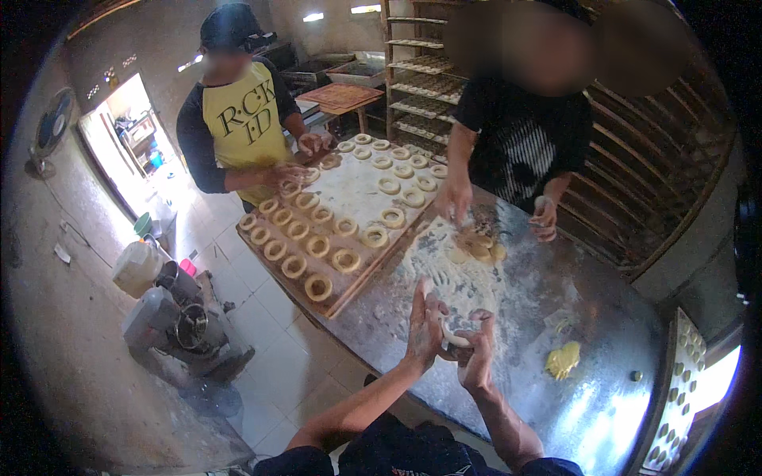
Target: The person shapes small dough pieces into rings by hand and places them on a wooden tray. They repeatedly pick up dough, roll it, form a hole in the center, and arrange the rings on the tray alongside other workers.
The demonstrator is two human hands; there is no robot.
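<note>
Above the near edge of the work table, I hold a pale, curved piece of dough (455,339) between both hands. My left hand (425,329) has its fingers pointing up, and the dough's left end is against it. My right hand (476,349) curls round the other side with bent fingers. Part of the dough is hidden by the fingers. Beyond my hands, flour (444,266) is spread over the dark table (548,289). Several flat dough pieces (480,247) lie at the far side of that flour, close to a co-worker's hand.
A large board (349,186) with several dough rings (318,286) stands at the left, where a co-worker in yellow handles some. Another co-worker in black (516,143) stands across the table. A yellow lump (563,361) lies right of me. Racks (425,87) stand behind; jugs (136,268) stand left.
</note>
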